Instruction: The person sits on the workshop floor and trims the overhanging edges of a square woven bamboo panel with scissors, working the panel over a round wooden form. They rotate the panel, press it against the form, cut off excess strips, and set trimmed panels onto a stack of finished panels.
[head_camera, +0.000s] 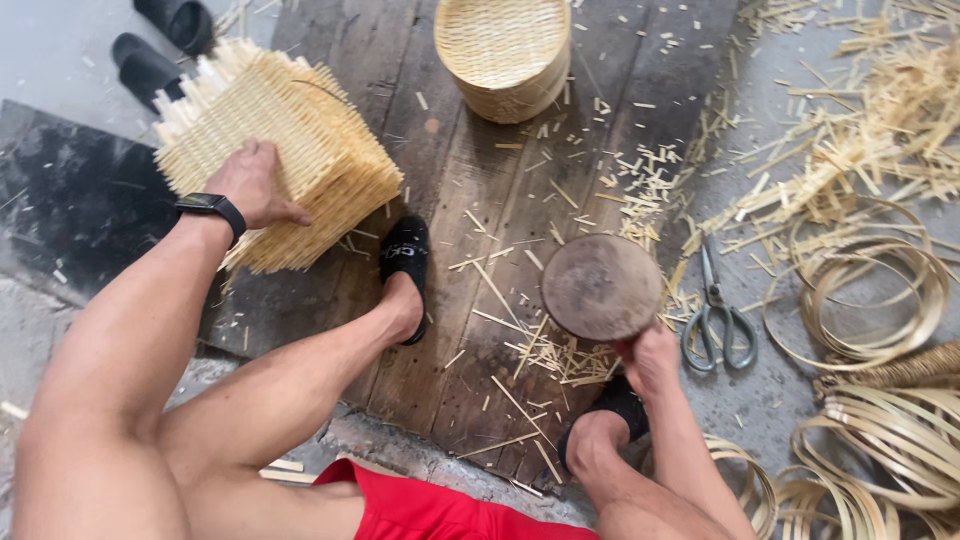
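We press our left hand flat, fingers spread, on the pale square woven bamboo basket lying on dark wooden planks. Our right hand clamps the round brown wooden block beside grey metal scissors, near coiled bamboo hoops and 1 round woven basket.

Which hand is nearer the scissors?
Right. The right hand grips the round wooden block just beside the scissors; the left hand rests on the woven basket, far across.
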